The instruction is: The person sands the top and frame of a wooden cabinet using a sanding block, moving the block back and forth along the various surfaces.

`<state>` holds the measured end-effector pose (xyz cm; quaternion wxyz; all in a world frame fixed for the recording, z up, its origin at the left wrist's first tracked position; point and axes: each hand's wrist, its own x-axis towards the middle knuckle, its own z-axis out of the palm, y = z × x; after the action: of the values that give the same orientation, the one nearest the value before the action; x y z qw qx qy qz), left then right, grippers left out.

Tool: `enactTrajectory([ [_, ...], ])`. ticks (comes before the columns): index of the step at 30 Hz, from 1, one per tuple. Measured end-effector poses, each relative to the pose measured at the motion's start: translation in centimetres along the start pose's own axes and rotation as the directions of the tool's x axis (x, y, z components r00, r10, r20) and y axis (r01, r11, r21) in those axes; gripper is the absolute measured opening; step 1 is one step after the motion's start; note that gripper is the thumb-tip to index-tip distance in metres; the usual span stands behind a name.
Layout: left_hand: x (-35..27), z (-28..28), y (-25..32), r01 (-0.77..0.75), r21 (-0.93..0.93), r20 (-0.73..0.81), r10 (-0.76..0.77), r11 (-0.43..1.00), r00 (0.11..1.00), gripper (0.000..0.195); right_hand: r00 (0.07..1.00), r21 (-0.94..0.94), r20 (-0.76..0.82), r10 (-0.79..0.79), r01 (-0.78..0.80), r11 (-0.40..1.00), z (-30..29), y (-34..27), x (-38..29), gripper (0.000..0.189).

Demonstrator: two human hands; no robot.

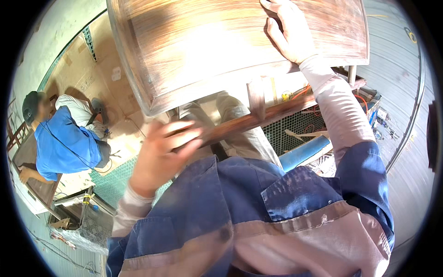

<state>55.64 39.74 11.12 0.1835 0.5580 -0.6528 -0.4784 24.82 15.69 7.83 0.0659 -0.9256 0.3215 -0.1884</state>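
A framed wooden panel (pixel 214 38) with reddish-brown grain, part of a piece of furniture, spans the top of the view. Strong light washes out its middle. My right hand (pixel 294 33) lies on the panel's surface near its right side, fingers apart. Blurred, my left hand (pixel 161 152) is just below the panel's near left corner, with its fingers apart and nothing visible in it. Its fingertips overlap the left end of a wooden rail (pixel 283 110) in the view; whether they touch it I cannot tell. A short wooden post (pixel 256 100) joins the rail below the panel.
At left a person in a blue shirt (pixel 67 142) sits low by another wooden piece (pixel 26 155). Cardboard sheets (pixel 107 76) cover the floor there. An open bin (pixel 93 221) stands below. At right are a green mesh crate (pixel 294 135), orange cord (pixel 303 91) and small bottles (pixel 382 119).
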Motion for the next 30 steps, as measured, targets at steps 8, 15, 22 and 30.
enactTrajectory([
  [8, 4.9, 6.3, 2.6, -0.355, 0.031, -0.181, 0.354, 0.934, 0.917, 0.02, 0.999, 0.068, -0.038, 0.036, -0.033, 0.997, 0.4, 0.8, -0.1, 0.039],
  [15, -4.3, 0.7, 2.7, 0.161, -0.055, -0.298, -0.17, 0.985, 0.939, 0.029, 0.902, 0.207, -0.061, 0.427, -0.408, 0.889, -2.0, -6.3, -3.8, 0.036],
  [22, -3.6, 3.8, 5.7, 0.026, -0.751, -0.265, -0.339, 0.659, 0.903, 0.052, 0.585, 0.688, 0.432, 0.687, -0.706, 0.168, -5.9, -20.9, -12.4, 0.034],
  [30, -1.7, 8.6, 5.0, -0.16, -0.582, -0.24, 0.02, 0.797, 0.971, 0.046, 0.863, 0.524, 0.245, 0.443, -0.502, 0.688, -6.7, -23.1, -9.8, 0.075],
])
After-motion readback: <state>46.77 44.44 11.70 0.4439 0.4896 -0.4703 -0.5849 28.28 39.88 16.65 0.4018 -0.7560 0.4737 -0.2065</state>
